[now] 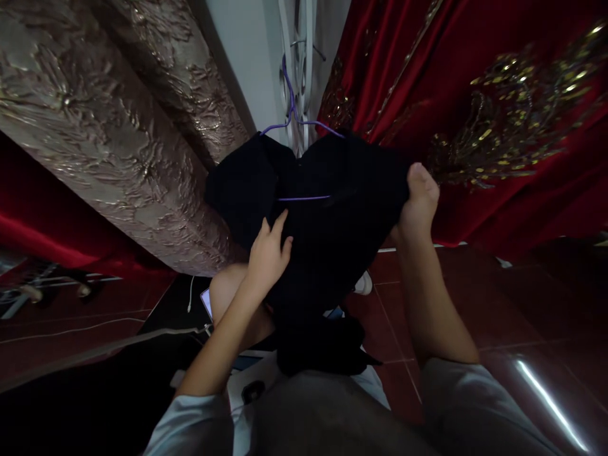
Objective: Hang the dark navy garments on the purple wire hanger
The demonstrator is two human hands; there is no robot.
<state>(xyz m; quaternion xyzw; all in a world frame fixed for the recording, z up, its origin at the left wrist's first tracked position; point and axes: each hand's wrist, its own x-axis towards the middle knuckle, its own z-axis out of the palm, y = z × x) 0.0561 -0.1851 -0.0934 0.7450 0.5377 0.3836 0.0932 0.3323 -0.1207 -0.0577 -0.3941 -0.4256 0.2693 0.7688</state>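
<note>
A black garment (327, 247) hangs in front of me on a purple wire hanger (292, 117); its exact kind is hard to make out in the dim light. The hanger's lower bar shows through the neck opening. My right hand (420, 196) is closed on the garment's edge at the right, with the thumb on top. Lying against the front of the cloth, left of the middle, is my left hand (270, 253), its fingers spread. The garment's lower end drapes down toward my lap.
A pale embossed curtain (142, 145) hangs at the left, and a red one with gold sequins (475, 139) at the right. Behind the hanger stands a white metal frame (304, 63). Cables (109, 345) run across the lower left, above the red tiled floor (389, 316).
</note>
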